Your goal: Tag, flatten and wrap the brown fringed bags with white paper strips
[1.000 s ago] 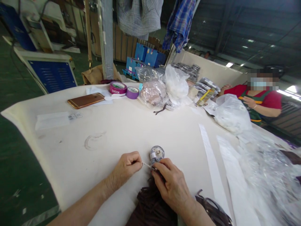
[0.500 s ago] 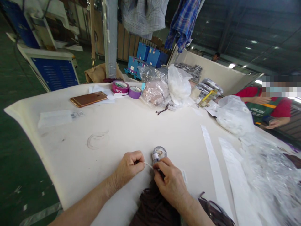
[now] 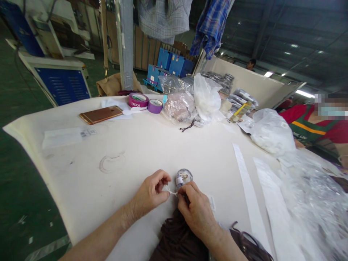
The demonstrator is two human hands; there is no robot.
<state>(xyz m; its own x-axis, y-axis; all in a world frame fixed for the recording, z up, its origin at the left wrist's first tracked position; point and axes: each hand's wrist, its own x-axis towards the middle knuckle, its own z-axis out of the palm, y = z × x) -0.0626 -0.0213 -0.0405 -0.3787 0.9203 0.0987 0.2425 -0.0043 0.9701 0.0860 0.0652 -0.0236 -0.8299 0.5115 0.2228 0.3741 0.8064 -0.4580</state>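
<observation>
A thin white string [image 3: 170,192] runs between my hands, with a small loop at the left fingers. My left hand [image 3: 151,189] is curled around its end of the string, thumb and index finger slightly apart. My right hand [image 3: 198,207] pinches the other end between thumb and index finger; its other fingers are folded and partly hidden. Just beyond the right fingertips sits a small round clear container [image 3: 186,175] with a pale label and something metallic inside. Dark brown gathered fabric [image 3: 176,241] lies below the right hand on the white table [image 3: 116,203].
A phone [image 3: 101,114], a magenta tape roll [image 3: 138,100] and a purple tape roll [image 3: 155,106] lie along the far edge. Plastic bags [image 3: 272,132] and white paper strips [image 3: 246,185] cover the right side. A co-worker in a red top [image 3: 338,131] is at the far right.
My left thumb and index finger have parted, and the string between the hands has gone from a taut line to a slack loop. The right hand stays in place. The co-worker has leaned lower.
</observation>
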